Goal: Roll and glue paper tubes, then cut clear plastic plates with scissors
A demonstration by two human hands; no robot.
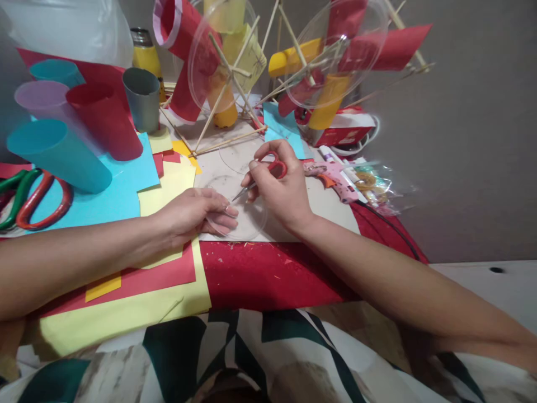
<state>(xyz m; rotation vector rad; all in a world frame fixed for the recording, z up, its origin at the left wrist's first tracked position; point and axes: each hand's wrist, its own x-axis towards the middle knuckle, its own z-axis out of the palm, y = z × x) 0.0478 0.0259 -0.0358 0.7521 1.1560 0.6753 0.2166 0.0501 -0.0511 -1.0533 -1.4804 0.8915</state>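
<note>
My right hand (279, 187) is closed round small red-handled scissors (268, 170), their metal tip pointing down-left at the middle of a clear plastic disc (247, 221). The disc lies flat on a pale cardboard sheet (331, 207). My left hand (197, 212) rests on the disc's left edge, fingers pressed flat and together on it, close to the scissor tip.
Paper tubes in teal (59, 154), red and grey stand at the left on coloured paper sheets (117, 196). Larger scissors (33, 198) lie far left. Two stick-and-tube wheel models (226, 67) rise behind. A pink glue gun (335, 179) and plastic bags lie to the right.
</note>
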